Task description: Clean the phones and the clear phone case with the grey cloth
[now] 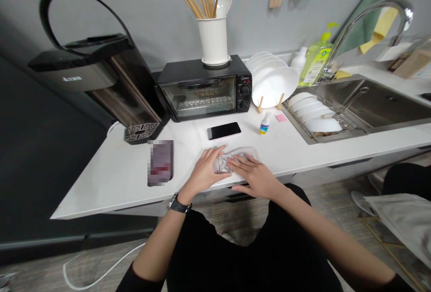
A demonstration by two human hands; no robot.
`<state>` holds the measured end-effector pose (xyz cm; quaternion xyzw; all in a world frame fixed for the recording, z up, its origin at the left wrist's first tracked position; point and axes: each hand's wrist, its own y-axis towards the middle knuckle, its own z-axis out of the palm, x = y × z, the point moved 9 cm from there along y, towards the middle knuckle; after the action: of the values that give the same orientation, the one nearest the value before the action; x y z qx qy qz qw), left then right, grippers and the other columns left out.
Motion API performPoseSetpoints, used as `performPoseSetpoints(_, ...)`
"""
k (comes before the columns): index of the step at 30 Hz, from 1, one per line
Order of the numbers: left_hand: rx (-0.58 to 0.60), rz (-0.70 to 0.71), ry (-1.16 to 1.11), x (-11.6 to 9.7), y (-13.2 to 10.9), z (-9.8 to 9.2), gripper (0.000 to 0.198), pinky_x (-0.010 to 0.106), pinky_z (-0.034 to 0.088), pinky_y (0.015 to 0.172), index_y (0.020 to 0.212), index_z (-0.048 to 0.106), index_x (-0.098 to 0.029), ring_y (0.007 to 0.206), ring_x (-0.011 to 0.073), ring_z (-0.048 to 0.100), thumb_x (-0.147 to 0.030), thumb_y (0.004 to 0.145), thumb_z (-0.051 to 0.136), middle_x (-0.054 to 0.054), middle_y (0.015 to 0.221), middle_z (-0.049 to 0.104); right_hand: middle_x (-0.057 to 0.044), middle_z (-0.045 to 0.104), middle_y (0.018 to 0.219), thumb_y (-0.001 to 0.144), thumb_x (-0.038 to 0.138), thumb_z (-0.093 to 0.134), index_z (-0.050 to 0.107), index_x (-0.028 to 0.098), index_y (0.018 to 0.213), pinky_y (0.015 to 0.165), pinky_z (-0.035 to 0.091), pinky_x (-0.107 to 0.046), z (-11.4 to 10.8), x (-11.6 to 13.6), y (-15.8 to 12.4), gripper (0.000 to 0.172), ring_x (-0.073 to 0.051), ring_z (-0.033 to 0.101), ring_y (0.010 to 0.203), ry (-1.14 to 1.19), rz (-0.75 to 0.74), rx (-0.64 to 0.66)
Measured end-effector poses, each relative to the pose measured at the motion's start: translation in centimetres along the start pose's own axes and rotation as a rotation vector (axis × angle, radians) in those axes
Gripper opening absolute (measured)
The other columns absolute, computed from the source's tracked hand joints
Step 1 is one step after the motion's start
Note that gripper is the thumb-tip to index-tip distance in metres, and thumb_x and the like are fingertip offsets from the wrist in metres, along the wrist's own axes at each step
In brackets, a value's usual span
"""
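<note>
A black toaster oven carries a white holder of chopsticks. Left of the oven stands a tall dispenser; right of it, white plates, then a metal sink.

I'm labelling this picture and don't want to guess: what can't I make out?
All in the head view:
Crumpled grey cloth: partly hidden beneath the right hand.
Dark phone-shaped slab: face hidden by pixelation.
Small white plastic bottle with blue-and-yellow label: lettering too small and blurred.
Stainless-steel rectangular sink: right end cut off by the picture's right edge.
</note>
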<state>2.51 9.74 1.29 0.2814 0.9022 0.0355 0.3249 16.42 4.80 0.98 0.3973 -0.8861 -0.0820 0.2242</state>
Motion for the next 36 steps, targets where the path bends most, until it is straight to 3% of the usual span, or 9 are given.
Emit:
performPoseSetpoints(3, -0.003, 0.006, -0.004, 0.0, -0.1, -0.1, 0.086, 0.046, 0.045, 0.107, 0.155, 0.041, -0.03, 0.12, 0.0306, 0.054, -0.045, 0.082, 0.084, 0.007, 0.129, 0.062, -0.016, 0.051, 0.157, 0.097, 0.068, 0.054, 0.045, 0.016, 0.157, 0.126, 0.031, -0.056, 1.5, 1.1, 1.7, 0.08, -0.033, 0.042, 0.15, 0.005, -0.01, 0.023)
performPoseSetpoints(7, -0.011, -0.001, -0.007, 0.2, -0.3, -0.2, 0.084, 0.046, 0.045, 0.108, 0.155, 0.041, -0.031, 0.121, 0.0303, 0.054, -0.043, 0.083, 0.083, 0.008, 0.13, 0.06, -0.013, 0.055, 0.153, 0.102, 0.062, 0.051, 0.051, 0.019, 0.152, 0.125, 0.032, -0.055, 1.3, 0.8, 2.9, 0.067, -0.029, 0.05, 0.145, 0.012, 0.016, 0.022)
performPoseSetpoints(13, 0.005, -0.022, -0.005, 0.5, -0.2, 0.1, 0.089, 0.046, 0.045, 0.107, 0.157, 0.039, -0.032, 0.12, 0.0304, 0.054, -0.043, 0.081, 0.084, 0.007, 0.126, 0.061, -0.012, 0.063, 0.145, 0.105, 0.052, 0.052, 0.058, 0.022, 0.147, 0.123, 0.035, -0.058, -2.6, -4.0, -1.6, 0.052, -0.03, 0.061, 0.134, -0.109, 0.165, 0.005)
performPoseSetpoints(17, 0.006, -0.016, -0.018, 0.3, 0.0, 0.2, 0.094, 0.046, 0.045, 0.106, 0.157, 0.038, -0.032, 0.119, 0.0308, 0.056, -0.041, 0.077, 0.088, 0.007, 0.126, 0.063, -0.008, 0.067, 0.141, 0.103, 0.051, 0.056, 0.064, 0.024, 0.141, 0.126, 0.032, -0.056, -3.1, -3.4, -3.2, 0.048, -0.028, 0.064, 0.131, -0.04, 0.128, 0.049)
performPoseSetpoints(22, 0.012, -0.006, -0.043, 0.2, 0.0, 0.2, 0.091, 0.046, 0.045, 0.107, 0.157, 0.038, -0.031, 0.12, 0.0302, 0.056, -0.041, 0.08, 0.086, 0.007, 0.129, 0.063, -0.009, 0.065, 0.143, 0.101, 0.052, 0.058, 0.064, 0.022, 0.14, 0.127, 0.029, -0.056, -0.1, 0.3, 0.6, 0.049, -0.027, 0.061, 0.135, 0.102, 0.004, 0.059)
performPoseSetpoints(26, -0.001, -0.013, -0.042, 0.6, -0.2, 0.1, 0.088, 0.046, 0.046, 0.107, 0.157, 0.04, -0.031, 0.122, 0.0302, 0.056, -0.038, 0.081, 0.085, 0.009, 0.131, 0.062, -0.01, 0.064, 0.145, 0.102, 0.053, 0.057, 0.063, 0.023, 0.142, 0.128, 0.023, -0.058, 0.9, 0.2, 3.1, 0.05, -0.027, 0.058, 0.138, 0.057, -0.005, 0.04)
performPoseSetpoints(32, -0.014, -0.044, -0.025, 0.7, -0.1, 0.1, 0.093, 0.047, 0.045, 0.107, 0.157, 0.039, -0.03, 0.121, 0.0309, 0.056, -0.039, 0.077, 0.087, 0.007, 0.127, 0.063, -0.007, 0.068, 0.139, 0.102, 0.05, 0.059, 0.066, 0.027, 0.138, 0.127, 0.023, -0.061, -3.0, -4.1, -0.9, 0.043, -0.029, 0.066, 0.128, -0.046, 0.122, 0.018)
performPoseSetpoints(36, -0.009, -0.034, -0.032, 0.7, 0.1, 0.3, 0.098, 0.046, 0.045, 0.107, 0.157, 0.039, -0.03, 0.119, 0.0307, 0.057, -0.038, 0.074, 0.09, 0.007, 0.127, 0.064, -0.005, 0.073, 0.132, 0.101, 0.049, 0.061, 0.07, 0.029, 0.133, 0.128, 0.024, -0.061, -4.6, -4.1, -2.8, 0.039, -0.029, 0.069, 0.124, 0.01, 0.13, 0.058)
